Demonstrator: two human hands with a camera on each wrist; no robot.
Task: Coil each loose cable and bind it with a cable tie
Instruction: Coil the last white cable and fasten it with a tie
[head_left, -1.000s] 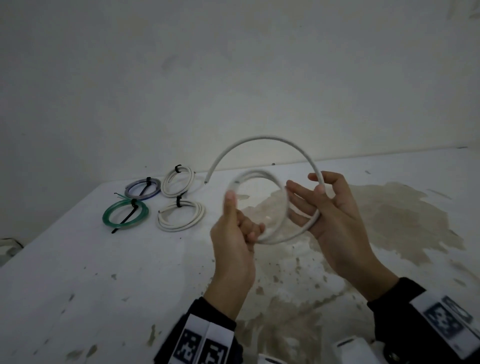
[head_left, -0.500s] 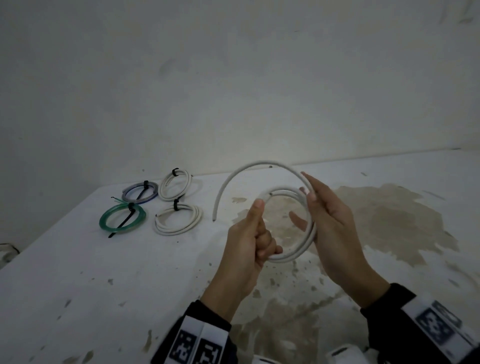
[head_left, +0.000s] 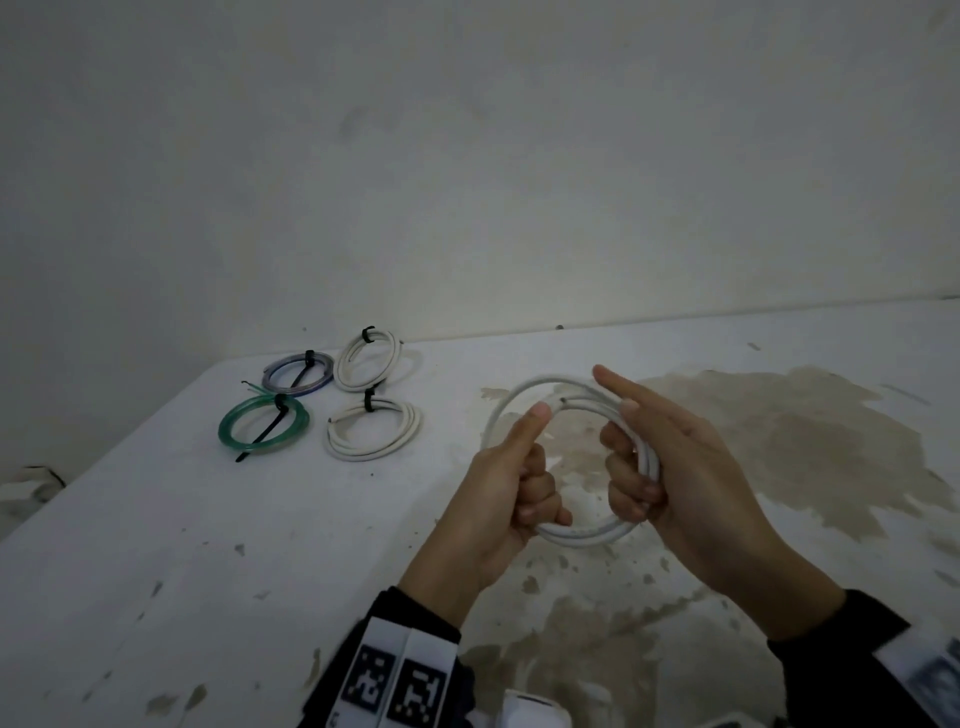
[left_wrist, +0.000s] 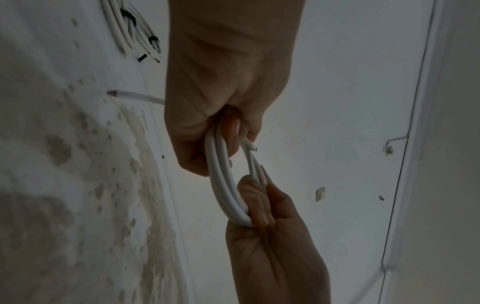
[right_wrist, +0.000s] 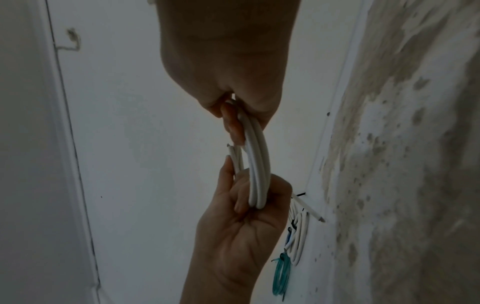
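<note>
A white cable (head_left: 582, 535), wound into a coil of a few turns, hangs above the table between both hands. My left hand (head_left: 519, 483) grips its lower left side with curled fingers, thumb raised against the upper arc. My right hand (head_left: 675, 467) wraps the right side, index finger stretched along the top. One cable end (head_left: 563, 400) shows inside the loop. In the left wrist view the coil (left_wrist: 221, 185) runs from the left hand (left_wrist: 228, 82) to the right hand (left_wrist: 272, 246). The right wrist view shows the coil (right_wrist: 257, 164) edge-on.
Several bound coils lie at the back left of the stained white table (head_left: 156, 545): a green one (head_left: 263, 427), a bluish one (head_left: 298, 375) and two white ones (head_left: 368, 360) (head_left: 372, 430), each with a black tie. A wall rises behind the table.
The long free arc of cable has been wound down into the coil. The right hand went from open fingers on the loop to curling round its right side.
</note>
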